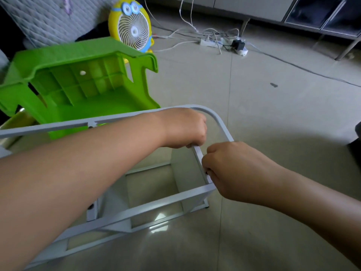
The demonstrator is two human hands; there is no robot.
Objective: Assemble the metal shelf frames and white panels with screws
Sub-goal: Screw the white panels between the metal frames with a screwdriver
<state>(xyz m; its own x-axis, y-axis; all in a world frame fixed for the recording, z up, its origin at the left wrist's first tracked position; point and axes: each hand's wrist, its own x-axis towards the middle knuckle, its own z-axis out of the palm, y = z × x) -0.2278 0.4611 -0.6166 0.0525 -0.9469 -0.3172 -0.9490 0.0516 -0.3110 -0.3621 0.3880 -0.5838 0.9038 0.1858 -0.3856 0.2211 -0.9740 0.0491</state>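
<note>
A white metal shelf frame (156, 204) lies on the tiled floor in front of me, with a rounded upper corner (213, 114) and a white panel (185, 173) standing inside it. My left hand (183, 128) grips the frame's bar just below the rounded corner. My right hand (232, 171) pinches something small and dark, seemingly a screw, against the same bar a little lower. The fingertips of both hands are hidden behind the knuckles. A dark screw head (90, 207) shows on a lower frame leg.
A green plastic stool (78, 81) lies tipped on its side right behind the frame at the left. A yellow cartoon fan (132, 26) stands behind it. Power strips and tangled cables (220, 42) lie on the floor further back, below a grey cabinet (263, 8).
</note>
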